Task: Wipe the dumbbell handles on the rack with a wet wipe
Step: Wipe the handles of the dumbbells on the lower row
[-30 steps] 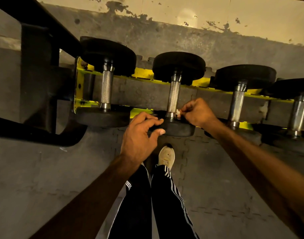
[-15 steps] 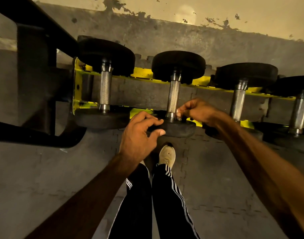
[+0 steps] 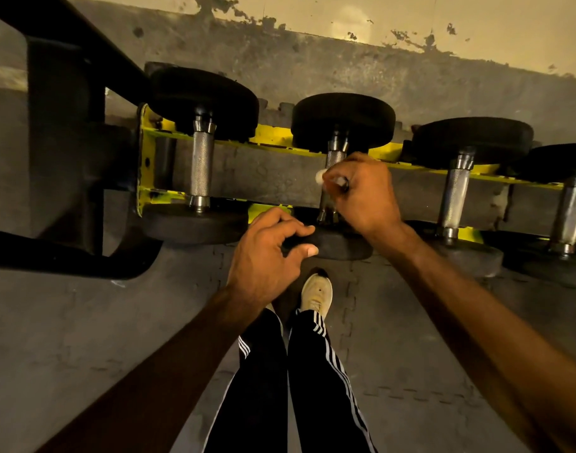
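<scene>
Head view: right hand (image 3: 365,194) clasps wet wipe (image 3: 320,175) round second dumbbell handle (image 3: 335,156) on yellow rack (image 3: 273,137); left hand (image 3: 263,256) grips its near head (image 3: 342,246). Risk: small wipe slips out, missing knurling.

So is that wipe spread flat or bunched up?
Bunched up: only a small white wad of the wipe pokes out of the right hand, whose fingers curl round the second dumbbell's handle.

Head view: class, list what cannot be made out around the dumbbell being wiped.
All in the head view:
Wet wipe: only a white scrap shows; the right hand covers the rest.
Second dumbbell's handle: middle hidden by that hand.
Rightmost dumbbell: cut off by the frame's right edge.
</scene>
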### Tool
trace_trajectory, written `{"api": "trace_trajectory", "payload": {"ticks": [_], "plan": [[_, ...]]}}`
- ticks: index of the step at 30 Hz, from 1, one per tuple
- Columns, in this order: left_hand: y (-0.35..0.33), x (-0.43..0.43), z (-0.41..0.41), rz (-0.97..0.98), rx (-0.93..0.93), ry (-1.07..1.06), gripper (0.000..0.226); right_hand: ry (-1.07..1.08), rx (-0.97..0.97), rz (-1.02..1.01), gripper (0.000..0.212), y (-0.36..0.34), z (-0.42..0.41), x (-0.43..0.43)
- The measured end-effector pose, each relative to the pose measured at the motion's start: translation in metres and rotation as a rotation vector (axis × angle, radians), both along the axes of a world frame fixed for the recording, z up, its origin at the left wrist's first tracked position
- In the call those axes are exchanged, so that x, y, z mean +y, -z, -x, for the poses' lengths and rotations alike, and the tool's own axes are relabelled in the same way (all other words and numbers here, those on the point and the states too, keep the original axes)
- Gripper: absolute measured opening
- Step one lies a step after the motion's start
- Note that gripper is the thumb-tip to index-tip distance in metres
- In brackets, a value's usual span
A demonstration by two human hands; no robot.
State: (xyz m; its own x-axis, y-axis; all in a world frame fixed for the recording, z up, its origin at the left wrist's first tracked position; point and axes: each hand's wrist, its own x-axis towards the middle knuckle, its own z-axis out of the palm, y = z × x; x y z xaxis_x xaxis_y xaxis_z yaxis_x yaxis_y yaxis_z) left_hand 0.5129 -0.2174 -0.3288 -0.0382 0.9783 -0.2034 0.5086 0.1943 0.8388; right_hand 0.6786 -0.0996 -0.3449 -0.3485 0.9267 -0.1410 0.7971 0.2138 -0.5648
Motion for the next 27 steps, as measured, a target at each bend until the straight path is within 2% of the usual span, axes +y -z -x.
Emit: {"api": "trace_trajectory", "payload": {"ticks": [2, 3, 4, 7, 8, 10, 12, 13, 14, 16, 18, 21, 23, 24, 27], "plan": [[0.0, 0.001, 0.001, -0.002, -0.006, 0.008, 0.03, -0.338, -0.1, 0.147, 0.016, -0.005, -0.003, 0.001], [0.0, 0.001, 0.001, -0.008, -0.008, 0.01, 0.03, -0.456, -0.11, 0.197, 0.017, -0.008, -0.007, 0.004], [0.001, 0.002, 0.001, -0.013, -0.01, 0.008, 0.03, -0.479, -0.081, 0.206, 0.016, -0.01, -0.01, 0.008], [0.002, 0.0, 0.001, -0.012, -0.022, -0.002, 0.03, -0.187, 0.075, 0.065, 0.019, -0.009, -0.019, 0.014], [0.002, 0.0, 0.001, -0.011, -0.022, -0.005, 0.031, -0.15, 0.091, 0.029, 0.019, -0.007, -0.02, 0.012], [0.002, 0.0, 0.0, -0.014, -0.02, -0.006, 0.031, -0.311, 0.038, 0.045, 0.016, -0.001, -0.021, 0.006], [0.004, 0.0, 0.001, -0.027, -0.02, -0.009, 0.029, -0.546, -0.064, 0.174, 0.018, -0.005, -0.02, 0.006], [0.005, -0.001, 0.001, -0.032, -0.02, -0.014, 0.029, -0.596, -0.124, 0.214, 0.018, -0.008, -0.017, 0.009], [0.005, -0.001, 0.0, -0.035, -0.022, -0.019, 0.029, -0.592, -0.174, 0.182, 0.017, -0.011, -0.012, 0.014], [0.006, -0.002, -0.002, -0.033, -0.024, -0.028, 0.028, -0.445, -0.283, 0.009, 0.017, -0.014, 0.003, 0.022], [0.005, -0.002, -0.002, -0.032, -0.021, -0.026, 0.028, -0.349, -0.473, -0.051, 0.019, -0.018, 0.022, 0.025], [0.006, 0.001, -0.001, -0.04, -0.018, -0.014, 0.028, -0.667, -0.688, 0.062, 0.015, -0.028, 0.047, 0.021], [0.006, 0.001, 0.001, -0.03, -0.024, -0.012, 0.029, -0.784, -0.725, 0.146, 0.014, -0.04, 0.053, 0.026], [0.006, 0.001, 0.0, -0.023, -0.029, -0.012, 0.029, -0.766, -0.727, 0.14, 0.013, -0.042, 0.053, 0.032], [0.005, -0.002, -0.001, -0.007, -0.039, -0.028, 0.03, -0.556, -0.707, 0.018, 0.013, -0.04, 0.046, 0.045]]}}
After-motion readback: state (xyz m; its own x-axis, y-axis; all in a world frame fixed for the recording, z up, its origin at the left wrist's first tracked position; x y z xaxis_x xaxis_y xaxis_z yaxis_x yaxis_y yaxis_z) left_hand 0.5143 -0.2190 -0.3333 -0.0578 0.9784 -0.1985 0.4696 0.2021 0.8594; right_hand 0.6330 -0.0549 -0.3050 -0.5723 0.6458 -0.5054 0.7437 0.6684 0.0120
